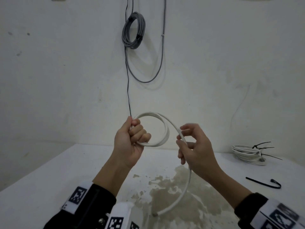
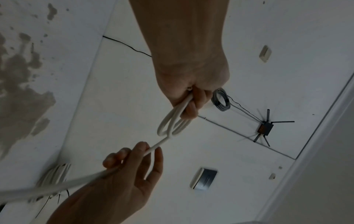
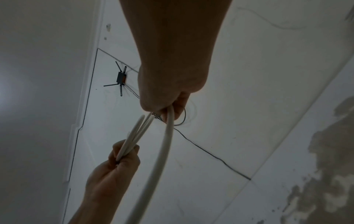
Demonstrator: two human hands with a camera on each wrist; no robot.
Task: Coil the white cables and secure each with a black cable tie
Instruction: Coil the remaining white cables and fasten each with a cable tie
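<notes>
A half-coiled white cable (image 1: 155, 129) hangs above the table, while a tied coil (image 1: 247, 154) and apparently loose black tie (image 1: 264, 183) lie right.

Both hands were raised above the bench (image 1: 49, 171), the left hand (image 1: 130, 142) and right hand (image 1: 196, 146) joined by the white cable (image 1: 166, 128), whose tail hung down to the stained patch in front, barring a straight pass between them. The left part of the bench lay open. To the right, a tied white coil (image 1: 247, 154) near the wall and a loose black cable tie (image 1: 264, 183) in front of it stood in the way.
</notes>
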